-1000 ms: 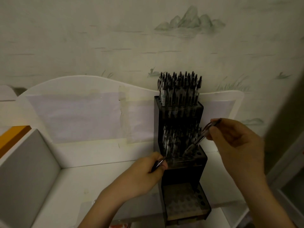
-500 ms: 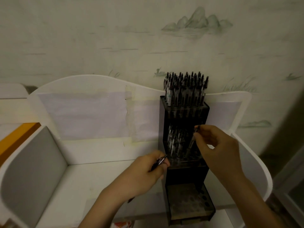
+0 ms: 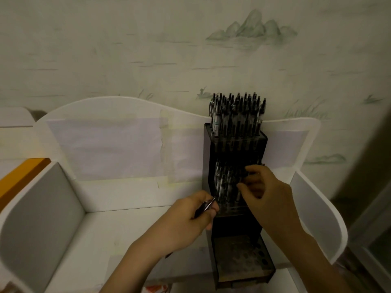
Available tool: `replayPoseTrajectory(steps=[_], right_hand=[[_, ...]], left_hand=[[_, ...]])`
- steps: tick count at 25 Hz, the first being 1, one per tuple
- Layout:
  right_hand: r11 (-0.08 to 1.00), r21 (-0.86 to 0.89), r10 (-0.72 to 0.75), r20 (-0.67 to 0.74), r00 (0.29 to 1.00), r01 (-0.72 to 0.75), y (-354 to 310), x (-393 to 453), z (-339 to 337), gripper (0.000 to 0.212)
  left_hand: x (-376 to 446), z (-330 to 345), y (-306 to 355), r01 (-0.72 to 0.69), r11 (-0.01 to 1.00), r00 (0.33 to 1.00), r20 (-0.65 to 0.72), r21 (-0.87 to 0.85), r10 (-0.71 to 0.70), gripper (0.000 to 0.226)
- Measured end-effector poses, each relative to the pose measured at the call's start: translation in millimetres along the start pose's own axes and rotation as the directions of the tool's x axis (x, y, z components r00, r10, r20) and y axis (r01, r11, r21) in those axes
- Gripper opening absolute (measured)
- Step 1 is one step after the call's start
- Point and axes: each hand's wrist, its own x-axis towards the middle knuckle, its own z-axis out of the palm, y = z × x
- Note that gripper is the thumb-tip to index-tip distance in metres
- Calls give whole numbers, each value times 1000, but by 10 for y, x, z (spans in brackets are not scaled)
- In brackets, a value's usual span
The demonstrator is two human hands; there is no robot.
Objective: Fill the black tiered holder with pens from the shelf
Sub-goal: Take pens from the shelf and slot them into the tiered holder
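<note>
Nearest the camera, the bottom tier (image 3: 241,259) of the black tiered holder (image 3: 237,149) is showing only bare holes, so by my reckoning roughly a third of the job is left. Just above it, the left hand (image 3: 186,220) is waiting beside the holder's left edge, its grip pinching a spare pen (image 3: 206,206) between thumb and fingers, tip pointing up toward the middle tier; probably it is being kept close so it can be passed or slotted next without a reach back to the shelf. The white shelf (image 3: 118,225) is carrying the holder at its right end. Further in, the right hand (image 3: 264,193) is reaching over the middle tier (image 3: 224,187), fingers curled among the standing pens; it is likely seating one into a hole, but the dim light and crowding are hiding whether the grip is pinching a pen, so I cannot tell. Farthest back, the top tier (image 3: 237,115) is standing packed with upright pens, against the painted wall (image 3: 148,49).
</note>
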Motion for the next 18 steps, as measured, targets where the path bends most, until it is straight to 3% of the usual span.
replayPoseTrajectory(steps=[4,8,10,14,18], right_hand=[[994,58,-94,-47,994,97,-146,-181,-38,17],[964,229,76,245,967,-133,-277,-337,37,7],[939,262,136,316,939,-224,-285,-346,89,4],[888,325,204,356,912,-326,-285,-325,139,2],[875,367,203,311,929,-314,-294,-300,75,2]], left_hand=[[13,14,7,-20,1000,1000,-15,17,21,11],[38,67,19,-37,998,999,-13,47,37,13],[51,84,24,-39,997,999,1,67,39,16],[68,110,39,-46,996,999,30,82,43,19],[73,99,44,-34,998,999,32,56,33,6]])
